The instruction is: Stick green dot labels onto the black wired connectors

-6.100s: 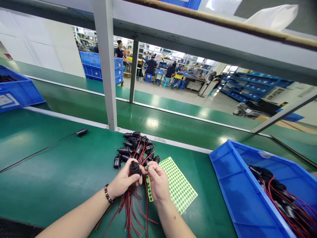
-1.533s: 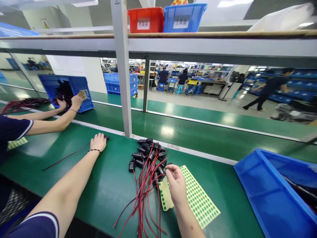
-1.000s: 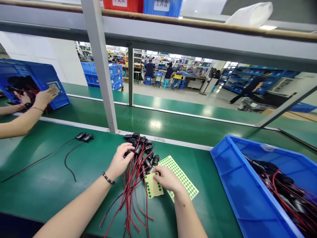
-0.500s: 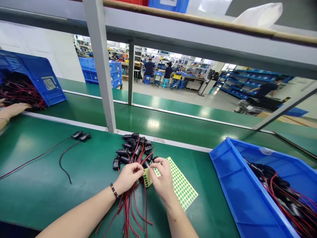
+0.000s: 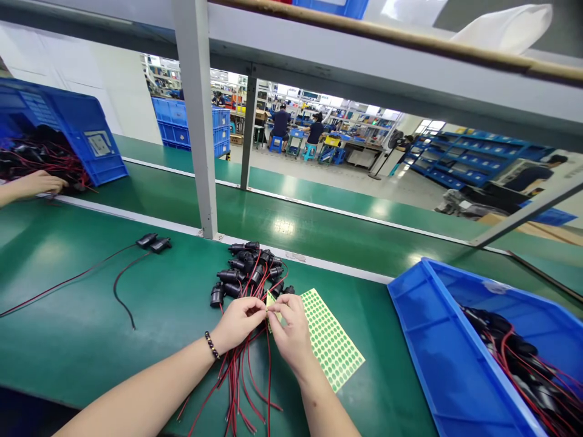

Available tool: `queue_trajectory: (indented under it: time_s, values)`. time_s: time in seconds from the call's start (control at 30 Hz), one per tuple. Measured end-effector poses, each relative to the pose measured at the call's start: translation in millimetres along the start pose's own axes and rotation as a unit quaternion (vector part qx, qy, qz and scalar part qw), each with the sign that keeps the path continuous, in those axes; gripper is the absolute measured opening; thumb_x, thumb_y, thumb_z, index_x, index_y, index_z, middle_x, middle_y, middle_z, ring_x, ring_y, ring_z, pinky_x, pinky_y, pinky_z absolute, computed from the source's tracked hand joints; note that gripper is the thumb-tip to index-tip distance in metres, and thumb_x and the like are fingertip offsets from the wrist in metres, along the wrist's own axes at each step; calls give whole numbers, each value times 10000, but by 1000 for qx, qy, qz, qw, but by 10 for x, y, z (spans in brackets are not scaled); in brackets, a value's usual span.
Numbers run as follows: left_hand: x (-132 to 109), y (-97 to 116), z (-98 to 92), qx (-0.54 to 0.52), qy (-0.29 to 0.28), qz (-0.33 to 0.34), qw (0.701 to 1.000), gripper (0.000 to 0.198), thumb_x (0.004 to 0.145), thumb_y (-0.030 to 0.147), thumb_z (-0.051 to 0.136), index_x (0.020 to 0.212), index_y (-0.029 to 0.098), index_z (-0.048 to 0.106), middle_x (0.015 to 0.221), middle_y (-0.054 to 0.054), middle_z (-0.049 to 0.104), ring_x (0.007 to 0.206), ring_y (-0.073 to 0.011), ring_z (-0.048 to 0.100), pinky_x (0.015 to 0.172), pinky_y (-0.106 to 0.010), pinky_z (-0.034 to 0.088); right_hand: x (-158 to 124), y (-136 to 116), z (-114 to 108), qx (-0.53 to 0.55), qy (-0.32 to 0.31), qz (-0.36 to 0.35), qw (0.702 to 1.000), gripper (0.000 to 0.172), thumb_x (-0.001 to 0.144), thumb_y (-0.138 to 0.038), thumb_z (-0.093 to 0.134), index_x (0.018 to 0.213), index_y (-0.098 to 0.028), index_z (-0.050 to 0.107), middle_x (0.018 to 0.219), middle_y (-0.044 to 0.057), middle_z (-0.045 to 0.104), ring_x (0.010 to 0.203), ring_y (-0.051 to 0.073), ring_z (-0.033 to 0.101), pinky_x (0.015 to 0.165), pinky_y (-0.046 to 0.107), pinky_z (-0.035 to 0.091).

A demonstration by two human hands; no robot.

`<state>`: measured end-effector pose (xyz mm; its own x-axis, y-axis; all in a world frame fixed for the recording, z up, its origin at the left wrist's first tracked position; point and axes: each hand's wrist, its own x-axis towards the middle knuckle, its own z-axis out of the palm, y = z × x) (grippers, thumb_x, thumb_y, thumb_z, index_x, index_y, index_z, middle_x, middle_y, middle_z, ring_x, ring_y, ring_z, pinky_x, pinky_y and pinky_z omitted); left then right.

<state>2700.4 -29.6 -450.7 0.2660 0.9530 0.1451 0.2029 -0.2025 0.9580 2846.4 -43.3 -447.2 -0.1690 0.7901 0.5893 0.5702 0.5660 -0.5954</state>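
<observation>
My left hand [image 5: 241, 325], with a beaded bracelet on its wrist, pinches a small strip of green dot stickers [image 5: 271, 299]. My right hand [image 5: 291, 334] is closed in a pinch on the same strip, fingertips meeting those of the left. Whether a single sticker is between the fingers is too small to tell. A larger pale sheet of green dot stickers [image 5: 334, 340] lies flat on the table, to the right of and partly behind my right hand. Beyond and under both hands lies a bunch of black cylindrical connectors [image 5: 230, 276] with red wires [image 5: 239, 388] trailing toward me.
Two black connectors [image 5: 153, 241] with wires lie on the green table [image 5: 77, 340] at left. A blue bin [image 5: 423, 346] of wired parts stands at right. At far left another person's hand [image 5: 39, 182] reaches to a tipped blue bin [image 5: 98, 139]. A grey post [image 5: 195, 133] rises ahead.
My fingertips have come together and the sticker strip has turned, showing less of its face. The other person's hand has shifted right at the far left bin. The view has shifted slightly.
</observation>
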Motion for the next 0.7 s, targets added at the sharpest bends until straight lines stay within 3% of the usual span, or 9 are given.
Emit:
queue_trajectory:
  time_s: [0.37, 0.47, 0.57, 0.63, 0.7]
  values:
    - [61, -54, 30, -66, 7, -113, 991, 224, 735, 243, 460, 550, 136, 528, 489, 19, 514, 437, -83, 428, 449, -194, 336, 3, -11, -5, -44, -2, -81, 996, 102, 760, -96, 490, 746, -182, 543, 842, 53, 484, 823, 184, 456, 699, 357, 409]
    - [99, -35, -91, 55, 60, -20, 996, 213, 785, 273, 446, 732, 136, 599, 641, -11, 565, 536, -106, 479, 531, -220, 395, 0, 20, -30, -19, 34, -79, 996, 88, 762, -105, 503, 783, -180, 544, 858, 56, 479, 833, 183, 473, 711, 357, 421]
    - [174, -6, -338, 239, 160, 88, 954, 301, 812, 186, 384, 1056, 168, 559, 953, -69, 562, 852, -162, 521, 792, -283, 414, -2, 73, -30, -4, 84, -79, 993, 130, 773, -129, 520, 887, -181, 557, 914, 76, 495, 868, 197, 493, 736, 371, 429]
    - [241, -19, -536, 344, 194, 76, 915, 407, 768, 133, 401, 1161, 171, 500, 1093, -101, 508, 1031, -212, 455, 905, -345, 357, 3, 105, -13, -1, 100, -77, 992, 209, 783, -160, 523, 990, -180, 546, 959, 93, 510, 893, 212, 503, 750, 385, 433]
    - [308, -68, -720, 394, 177, 7, 902, 478, 719, 163, 473, 1197, 159, 474, 1149, -129, 479, 1090, -276, 409, 928, -419, 325, 11, 123, 8, -2, 97, -73, 993, 275, 790, -194, 524, 1064, -179, 522, 979, 104, 523, 896, 223, 511, 753, 395, 435]
